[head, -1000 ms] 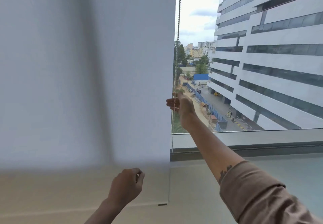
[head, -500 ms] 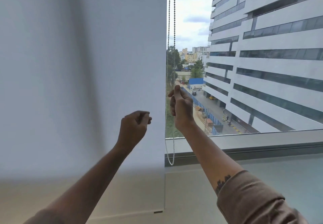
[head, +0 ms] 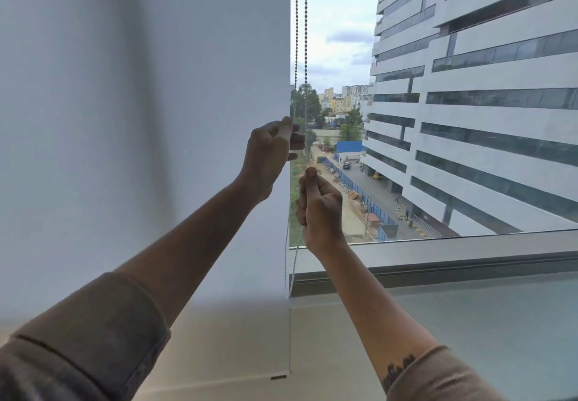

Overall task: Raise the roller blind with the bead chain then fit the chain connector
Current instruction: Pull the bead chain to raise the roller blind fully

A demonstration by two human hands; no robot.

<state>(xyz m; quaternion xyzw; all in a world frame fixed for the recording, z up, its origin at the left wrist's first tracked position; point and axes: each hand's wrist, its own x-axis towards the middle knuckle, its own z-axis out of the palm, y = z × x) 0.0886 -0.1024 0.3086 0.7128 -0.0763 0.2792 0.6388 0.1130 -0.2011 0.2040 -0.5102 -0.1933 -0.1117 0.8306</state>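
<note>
Head view, two hands, left hand (head: 270, 153), right hand (head: 319, 209), gripping two bead chain (head: 305, 40) strands

Taupe sleeves (head: 93, 331) pushed up; dark tattoo (head: 398, 369) marks the right forearm.

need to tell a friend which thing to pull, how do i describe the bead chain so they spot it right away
Start at the big white roller blind covering the left of the window. Along its right edge, against the outdoor view, hangs the bead chain: two thin parallel strands of small beads. Both hands grip it, left hand above right hand; nothing else there is beaded.
</note>
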